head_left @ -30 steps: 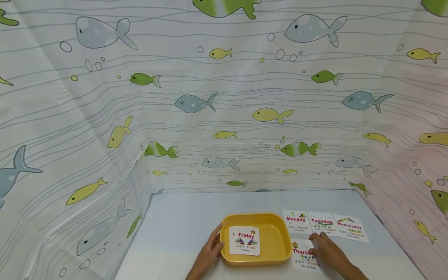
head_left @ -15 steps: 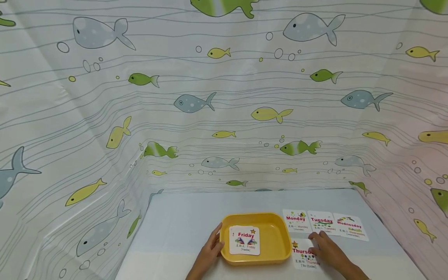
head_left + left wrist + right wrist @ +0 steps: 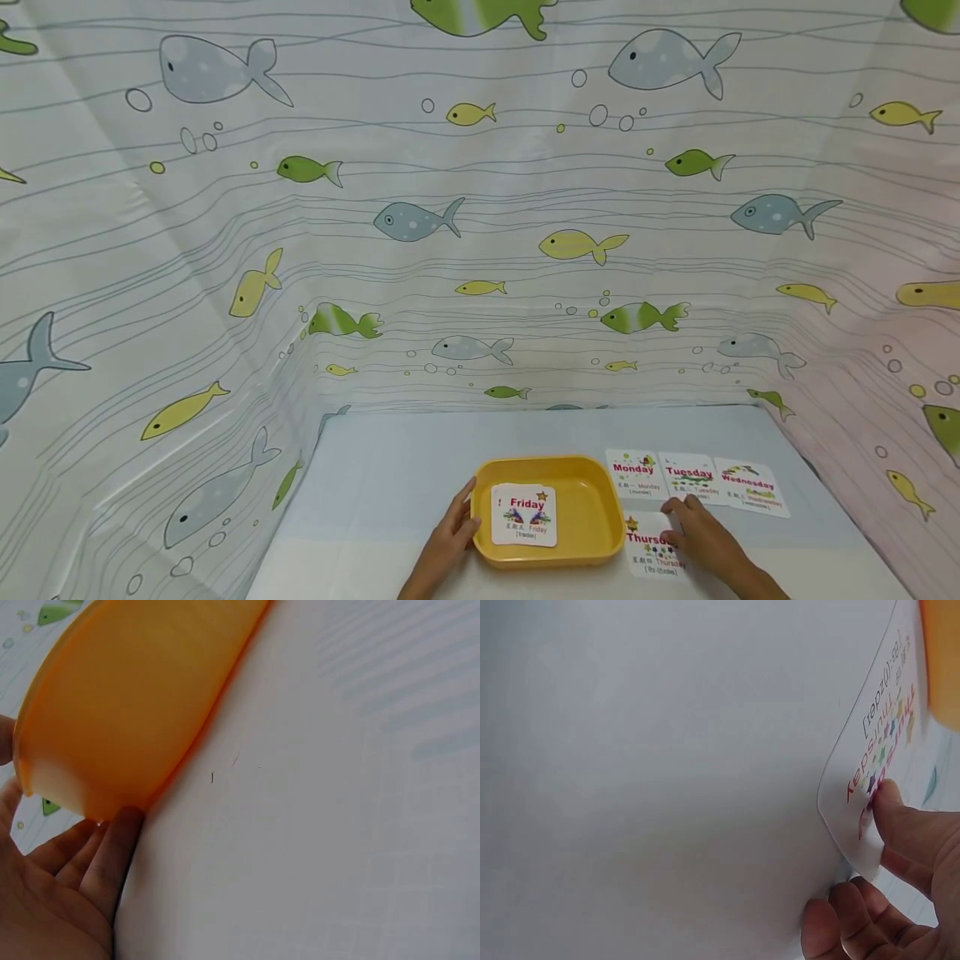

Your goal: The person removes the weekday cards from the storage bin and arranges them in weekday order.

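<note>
In the head view, my left hand grips the left side of a yellow plastic tray. The left wrist view shows the fingers against the tray's outer wall, with the thumb at its rim. A "Friday" flashcard lies inside, on top of other cards. To the tray's right, my right hand holds the right side of a "Thursday" flashcard. In the right wrist view the thumb lies on the card's face, near its corner; the remaining fingers are bent beside the edge.
Behind the right hand, "Monday", "Tuesday" and "Wednesday" flashcards lie in a row on the white table. A fish-patterned sheet encloses the table at the back and sides.
</note>
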The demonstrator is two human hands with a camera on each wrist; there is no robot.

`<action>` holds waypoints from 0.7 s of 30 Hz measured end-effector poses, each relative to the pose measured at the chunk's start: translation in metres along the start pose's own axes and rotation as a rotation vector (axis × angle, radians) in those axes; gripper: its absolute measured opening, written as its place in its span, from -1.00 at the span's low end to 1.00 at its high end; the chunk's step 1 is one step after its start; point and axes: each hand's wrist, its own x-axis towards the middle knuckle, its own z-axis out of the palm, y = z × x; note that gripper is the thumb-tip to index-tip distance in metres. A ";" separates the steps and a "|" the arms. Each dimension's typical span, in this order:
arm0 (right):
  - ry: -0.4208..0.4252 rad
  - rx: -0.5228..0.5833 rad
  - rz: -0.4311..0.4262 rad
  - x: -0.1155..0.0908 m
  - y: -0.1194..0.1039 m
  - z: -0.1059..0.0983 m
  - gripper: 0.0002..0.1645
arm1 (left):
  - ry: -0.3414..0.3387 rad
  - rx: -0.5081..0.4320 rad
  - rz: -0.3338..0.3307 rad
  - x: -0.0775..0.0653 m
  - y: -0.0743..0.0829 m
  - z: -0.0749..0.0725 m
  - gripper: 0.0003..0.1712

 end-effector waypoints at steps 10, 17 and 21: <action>0.027 -0.018 -0.030 0.001 0.003 0.000 -0.57 | -0.005 -0.004 0.002 0.000 0.002 0.000 -0.31; 0.052 -0.004 -0.044 0.002 0.004 0.002 -0.63 | 0.009 0.003 -0.015 0.000 0.001 0.001 -0.30; 0.051 0.018 -0.049 0.002 0.003 0.004 -0.69 | 0.016 0.031 -0.014 0.000 0.001 -0.001 -0.30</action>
